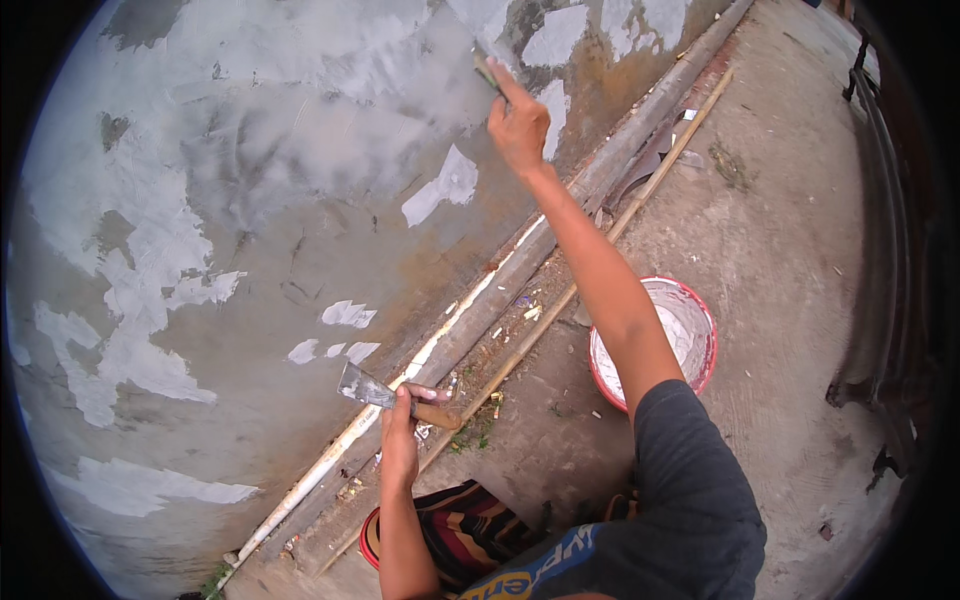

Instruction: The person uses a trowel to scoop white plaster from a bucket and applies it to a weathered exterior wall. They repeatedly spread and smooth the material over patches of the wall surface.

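My left hand (402, 440) is closed round a putty knife (364, 387) with a wooden handle, its smeared metal blade toward the wall. Stretched out far ahead, my right hand (520, 132) grips a flat scraper (485, 70), seen nearly edge-on, at the wall's surface. The grey wall (330, 235) carries uneven patches of white putty (445, 185). Below my right upper arm stands a red-rimmed bucket (711, 350) with white putty inside; the arm hides part of it.
A pipe (505, 275) with white smears runs along the wall's foot. Beside it lies a long wooden pole (655, 180), with scraps of debris between. Dark metal bars (885, 200) stand at the right. A striped cloth (465, 525) covers my lap.
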